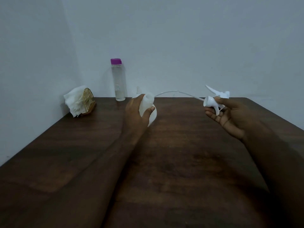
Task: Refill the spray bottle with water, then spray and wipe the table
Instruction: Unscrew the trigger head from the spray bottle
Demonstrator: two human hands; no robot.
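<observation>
My left hand (136, 111) grips the white spray bottle body (148, 106) by its neck, tilted over the dark wooden table (172, 153), its mouth uncovered. My right hand (230, 116) holds the white trigger sprayer head (215, 100), lifted to the right of the bottle. Its thin dip tube (174, 92) arcs back toward the bottle mouth; the tube's end looks outside the opening. A clear water bottle (118, 81) with a purple cap stands upright at the back by the wall. White tissues (75, 102) sit in a gold wire holder (88, 100) at the back left.
A small white object (137, 92), partly hidden behind my left hand, stands near the water bottle. The wall runs along the table's back and left sides. The table's right edge slants away behind my right hand.
</observation>
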